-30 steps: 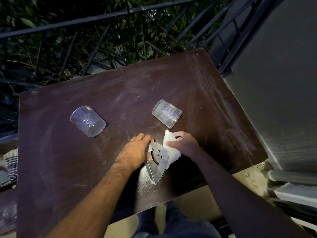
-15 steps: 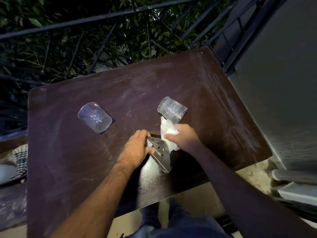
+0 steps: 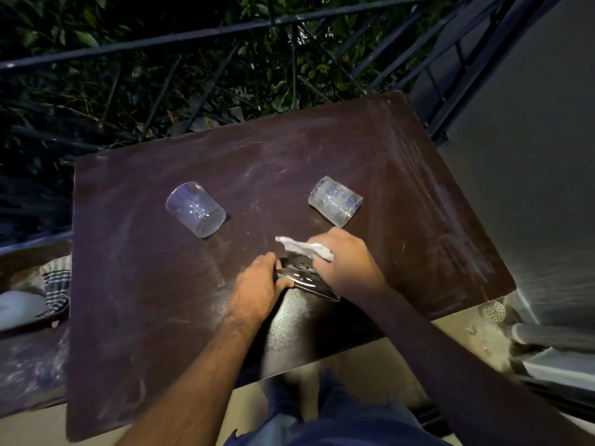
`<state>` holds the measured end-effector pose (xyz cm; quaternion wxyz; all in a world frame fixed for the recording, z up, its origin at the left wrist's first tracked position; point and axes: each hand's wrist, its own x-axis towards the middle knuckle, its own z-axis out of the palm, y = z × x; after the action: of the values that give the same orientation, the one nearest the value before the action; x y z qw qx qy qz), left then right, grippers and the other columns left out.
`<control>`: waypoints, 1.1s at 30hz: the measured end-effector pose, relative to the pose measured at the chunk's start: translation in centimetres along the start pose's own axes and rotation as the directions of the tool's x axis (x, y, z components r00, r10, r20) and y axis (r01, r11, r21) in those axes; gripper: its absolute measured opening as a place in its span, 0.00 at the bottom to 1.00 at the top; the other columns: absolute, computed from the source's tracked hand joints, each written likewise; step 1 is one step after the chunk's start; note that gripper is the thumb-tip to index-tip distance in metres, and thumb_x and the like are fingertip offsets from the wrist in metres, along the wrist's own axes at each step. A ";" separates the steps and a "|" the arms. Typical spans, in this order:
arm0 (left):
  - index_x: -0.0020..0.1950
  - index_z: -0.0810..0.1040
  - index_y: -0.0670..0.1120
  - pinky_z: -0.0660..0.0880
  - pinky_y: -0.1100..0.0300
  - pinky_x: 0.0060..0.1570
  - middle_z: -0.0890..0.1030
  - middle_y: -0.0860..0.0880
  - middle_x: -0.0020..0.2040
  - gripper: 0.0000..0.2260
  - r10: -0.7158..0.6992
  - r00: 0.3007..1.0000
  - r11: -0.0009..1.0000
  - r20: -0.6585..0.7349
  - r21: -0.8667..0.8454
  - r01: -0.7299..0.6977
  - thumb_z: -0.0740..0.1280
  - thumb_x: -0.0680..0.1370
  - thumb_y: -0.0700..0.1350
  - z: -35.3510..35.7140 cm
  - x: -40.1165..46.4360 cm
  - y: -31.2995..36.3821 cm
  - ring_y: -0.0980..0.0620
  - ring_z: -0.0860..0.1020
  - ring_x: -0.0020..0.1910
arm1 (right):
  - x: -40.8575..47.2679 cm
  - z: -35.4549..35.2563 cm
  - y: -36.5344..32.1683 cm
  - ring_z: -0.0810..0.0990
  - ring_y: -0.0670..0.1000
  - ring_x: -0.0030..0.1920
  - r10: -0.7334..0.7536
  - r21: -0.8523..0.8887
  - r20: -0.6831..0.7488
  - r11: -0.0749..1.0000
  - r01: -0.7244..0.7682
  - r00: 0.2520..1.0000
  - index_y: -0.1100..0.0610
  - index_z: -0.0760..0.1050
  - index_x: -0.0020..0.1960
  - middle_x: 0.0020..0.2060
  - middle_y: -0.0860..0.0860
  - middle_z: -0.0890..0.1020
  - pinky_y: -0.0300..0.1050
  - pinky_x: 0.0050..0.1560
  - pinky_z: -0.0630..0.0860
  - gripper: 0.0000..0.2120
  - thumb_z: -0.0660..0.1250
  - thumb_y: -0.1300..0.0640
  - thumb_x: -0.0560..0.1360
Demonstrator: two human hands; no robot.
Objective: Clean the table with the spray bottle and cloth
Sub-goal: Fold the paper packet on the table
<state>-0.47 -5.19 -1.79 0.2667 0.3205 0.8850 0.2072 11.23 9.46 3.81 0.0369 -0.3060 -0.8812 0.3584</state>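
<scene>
On the left, a glass is lying on the dusty table. The left hand is gripping a shiny metal piece, now tipped flatter than a moment ago. The right hand is pinching the white cloth and rubbing over it, so table wiping is waiting. No spray bottle is showing.

A home balcony at night: dark metal railing with leafy plants behind, a worn brown table beside a wall.
</scene>
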 end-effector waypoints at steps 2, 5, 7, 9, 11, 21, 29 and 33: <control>0.45 0.70 0.51 0.75 0.53 0.52 0.80 0.51 0.48 0.14 0.004 1.000 1.000 -0.006 0.000 -0.004 0.75 0.74 0.53 0.0 -0.6 -0.1 0.46 0.79 0.48 | -0.7 0.4 0.2 0.80 0.52 0.48 0.001 -0.006 0.059 1.000 0.000 0.998 0.45 0.83 0.55 0.47 0.47 0.78 0.46 0.52 0.77 0.14 0.65 0.59 0.74; 0.46 0.72 0.51 0.77 0.51 0.53 0.82 0.51 0.50 0.13 0.020 1.000 0.999 -0.013 0.045 -0.019 0.74 0.74 0.55 0.0 -1.3 -0.2 0.45 0.80 0.49 | -1.3 1.1 0.2 0.79 0.49 0.49 -0.011 0.009 0.098 1.000 0.010 0.995 0.44 0.81 0.53 0.47 0.46 0.78 0.47 0.54 0.77 0.13 0.63 0.56 0.74; 0.46 0.72 0.52 0.77 0.51 0.53 0.83 0.50 0.51 0.13 0.008 1.000 0.997 -0.014 0.079 -0.007 0.72 0.75 0.57 0.0 -1.6 -0.2 0.44 0.81 0.51 | -1.5 1.5 0.0 0.79 0.49 0.51 -0.012 0.007 0.121 1.000 0.011 0.993 0.45 0.81 0.54 0.49 0.46 0.80 0.49 0.56 0.77 0.14 0.61 0.57 0.74; 0.49 0.75 0.53 0.77 0.52 0.54 0.83 0.49 0.54 0.12 0.008 1.000 0.993 -0.021 0.115 -0.005 0.71 0.76 0.59 0.0 -1.7 -0.3 0.42 0.82 0.53 | -1.7 1.7 0.0 0.79 0.50 0.52 -0.010 -0.006 0.130 1.000 0.011 0.991 0.46 0.82 0.53 0.49 0.46 0.80 0.50 0.56 0.77 0.15 0.62 0.59 0.73; 0.54 0.76 0.51 0.77 0.51 0.54 0.83 0.49 0.56 0.16 0.031 0.999 0.989 -0.038 0.148 -0.025 0.70 0.76 0.60 0.1 -1.8 -0.4 0.41 0.82 0.55 | -2.1 1.6 0.1 0.79 0.50 0.50 -0.023 0.008 0.096 1.000 0.022 0.995 0.47 0.83 0.52 0.48 0.45 0.79 0.50 0.54 0.78 0.15 0.64 0.60 0.72; 0.55 0.73 0.53 0.71 0.58 0.59 0.74 0.61 0.49 0.36 0.264 0.962 0.963 -0.074 -0.033 -0.267 0.80 0.55 0.67 -2.0 -2.3 -2.0 0.57 0.71 0.50 | -4.1 2.8 0.7 0.78 0.53 0.52 -0.080 -0.049 0.072 0.995 0.084 0.994 0.49 0.83 0.57 0.49 0.50 0.80 0.44 0.53 0.73 0.15 0.69 0.62 0.74; 0.55 0.86 0.57 0.75 0.66 0.59 0.83 0.64 0.48 0.09 0.377 0.926 0.921 0.017 -0.108 -0.373 0.75 0.74 0.52 -3.2 -1.4 -2.2 0.63 0.82 0.50 | -4.1 2.7 0.7 0.78 0.57 0.53 -0.100 -0.070 0.033 0.992 0.102 0.994 0.54 0.81 0.57 0.49 0.53 0.81 0.50 0.57 0.74 0.21 0.63 0.66 0.67; 0.54 0.85 0.57 0.75 0.68 0.59 0.86 0.62 0.50 0.08 0.365 0.931 0.928 0.027 -0.099 -0.360 0.72 0.77 0.47 -3.1 -1.0 -2.2 0.63 0.82 0.50 | -4.1 3.3 0.9 0.80 0.57 0.51 -0.089 -0.056 -0.024 0.995 0.087 0.996 0.53 0.81 0.55 0.48 0.51 0.82 0.52 0.54 0.75 0.20 0.64 0.68 0.67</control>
<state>-2.69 -8.04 -0.24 0.2583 0.4704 0.7939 0.2860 14.06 5.66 1.38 0.0559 -0.2724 -0.9028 0.3280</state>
